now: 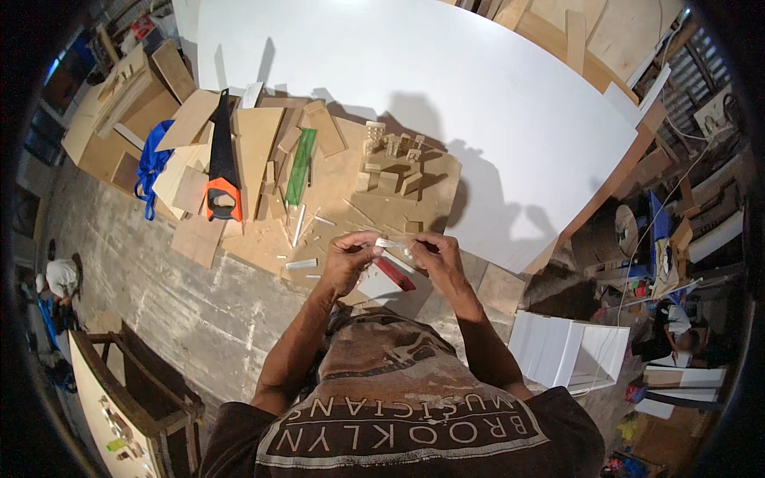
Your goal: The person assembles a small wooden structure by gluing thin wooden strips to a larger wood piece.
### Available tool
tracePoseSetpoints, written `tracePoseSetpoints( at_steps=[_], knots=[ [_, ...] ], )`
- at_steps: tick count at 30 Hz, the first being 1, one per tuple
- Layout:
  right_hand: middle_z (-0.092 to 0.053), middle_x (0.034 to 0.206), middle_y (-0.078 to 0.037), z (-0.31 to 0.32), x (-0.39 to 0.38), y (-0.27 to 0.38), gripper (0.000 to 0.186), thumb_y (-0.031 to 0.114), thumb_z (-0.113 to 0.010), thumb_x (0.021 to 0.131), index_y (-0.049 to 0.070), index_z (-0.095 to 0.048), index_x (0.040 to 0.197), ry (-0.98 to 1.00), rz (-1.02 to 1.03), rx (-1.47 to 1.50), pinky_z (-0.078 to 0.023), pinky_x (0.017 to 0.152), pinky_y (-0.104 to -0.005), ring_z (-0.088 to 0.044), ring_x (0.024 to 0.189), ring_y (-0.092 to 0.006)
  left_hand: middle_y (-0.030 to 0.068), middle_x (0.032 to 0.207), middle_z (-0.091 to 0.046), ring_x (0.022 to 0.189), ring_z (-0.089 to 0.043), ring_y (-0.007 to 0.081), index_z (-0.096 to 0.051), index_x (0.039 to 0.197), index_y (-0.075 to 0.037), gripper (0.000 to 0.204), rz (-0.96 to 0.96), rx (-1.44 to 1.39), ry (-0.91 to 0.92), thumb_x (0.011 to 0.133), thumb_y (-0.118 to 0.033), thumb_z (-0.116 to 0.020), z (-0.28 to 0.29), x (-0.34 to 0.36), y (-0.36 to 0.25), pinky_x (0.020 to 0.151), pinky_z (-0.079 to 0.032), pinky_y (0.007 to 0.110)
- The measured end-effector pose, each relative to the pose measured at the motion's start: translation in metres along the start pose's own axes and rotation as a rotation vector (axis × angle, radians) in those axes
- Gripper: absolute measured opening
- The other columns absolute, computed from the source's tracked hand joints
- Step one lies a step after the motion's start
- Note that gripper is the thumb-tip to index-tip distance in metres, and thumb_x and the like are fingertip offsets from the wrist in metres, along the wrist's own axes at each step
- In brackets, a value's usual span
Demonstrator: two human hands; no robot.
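Both hands are raised above the near edge of a wood-coloured board [435, 199]. My left hand [353, 257] pinches a small, pale, thin piece [388, 242] between thumb and fingers. My right hand [432, 263] is closed at the piece's other side, its fingertips at or beside it; exactly what it grips is too small to make out. Just below them lies a red tool or block [394, 273]. Farther back on the board are several small pale wooden models and blocks [389, 182], a green strip [300, 163] and scattered slivers [299, 225].
An orange-handled saw [225, 171] lies among plywood offcuts [267, 143], near a blue bag [154, 159]. A large white sheet [510, 103] spans the back. A white cabinet [542, 348] stands at right. Other people [62, 277] are at far left and far right [676, 323].
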State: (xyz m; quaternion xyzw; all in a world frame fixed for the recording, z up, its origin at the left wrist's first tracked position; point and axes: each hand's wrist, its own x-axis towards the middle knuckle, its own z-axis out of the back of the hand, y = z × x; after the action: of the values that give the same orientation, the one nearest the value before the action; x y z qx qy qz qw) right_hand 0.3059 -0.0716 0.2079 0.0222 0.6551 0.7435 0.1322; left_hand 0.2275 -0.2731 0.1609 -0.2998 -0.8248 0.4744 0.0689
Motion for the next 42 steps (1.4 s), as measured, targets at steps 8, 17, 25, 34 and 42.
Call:
tracePoseSetpoints(
  at_steps=[8, 17, 25, 34, 42],
  knots=[
    [-0.065, 0.074, -0.003, 0.005, 0.002, 0.012, 0.021, 0.016, -0.069, 0.09, -0.005, -0.07, 0.095, -0.077, 0.143, -0.081, -0.046, 0.061, -0.024, -0.055, 0.068, -0.0063, 0.0072, 0.092, -0.071, 0.073, -0.063, 0.0125, -0.068, 0.11, -0.002, 0.023, 0.023, -0.03, 0.015, 0.088, 0.004, -0.067, -0.001, -0.003, -0.002, 0.062, -0.05, 0.026],
    [-0.064, 0.081, -0.003, 0.014, 0.005, 0.01, 0.019, 0.014, -0.067, 0.092, -0.005, -0.068, 0.097, -0.08, 0.065, 0.045, -0.046, 0.064, -0.0241, -0.054, 0.073, -0.0062, 0.0058, 0.092, -0.071, 0.073, -0.063, 0.0113, -0.065, 0.109, -0.004, 0.023, 0.056, -0.049, 0.035, 0.088, 0.003, -0.068, -0.013, -0.006, -0.014, 0.065, -0.051, 0.025],
    [-0.061, 0.077, 0.0, 0.037, 0.005, -0.008, 0.019, 0.016, -0.067, 0.094, -0.003, -0.069, 0.097, -0.105, 0.1, -0.03, -0.044, 0.06, -0.0215, -0.052, 0.067, -0.0053, 0.0074, 0.091, -0.07, 0.072, -0.062, 0.0144, -0.066, 0.106, -0.003, 0.019, 0.01, -0.003, 0.037, 0.088, 0.004, -0.066, -0.002, -0.004, -0.002, 0.064, -0.05, 0.028],
    [-0.057, 0.073, -0.001, 0.008, -0.009, 0.012, 0.014, 0.013, -0.066, 0.094, -0.001, -0.065, 0.094, 0.01, -0.063, 0.423, -0.036, 0.054, -0.0218, -0.048, 0.06, -0.0076, 0.0078, 0.098, -0.072, 0.087, -0.068, 0.0138, -0.068, 0.104, -0.002, 0.02, 0.01, -0.174, 0.051, 0.085, 0.006, -0.069, -0.007, -0.002, 0.0, 0.079, -0.055, 0.027],
    [-0.059, 0.073, -0.002, 0.008, -0.015, 0.007, 0.017, 0.015, -0.066, 0.093, -0.001, -0.065, 0.089, -0.001, -0.148, 0.444, -0.036, 0.052, -0.0214, -0.048, 0.059, -0.0067, 0.0077, 0.089, -0.069, 0.075, -0.063, 0.0146, -0.066, 0.1, -0.003, 0.012, -0.038, -0.158, 0.001, 0.088, -0.001, -0.068, -0.01, -0.004, 0.002, 0.066, -0.051, 0.029]
  ],
)
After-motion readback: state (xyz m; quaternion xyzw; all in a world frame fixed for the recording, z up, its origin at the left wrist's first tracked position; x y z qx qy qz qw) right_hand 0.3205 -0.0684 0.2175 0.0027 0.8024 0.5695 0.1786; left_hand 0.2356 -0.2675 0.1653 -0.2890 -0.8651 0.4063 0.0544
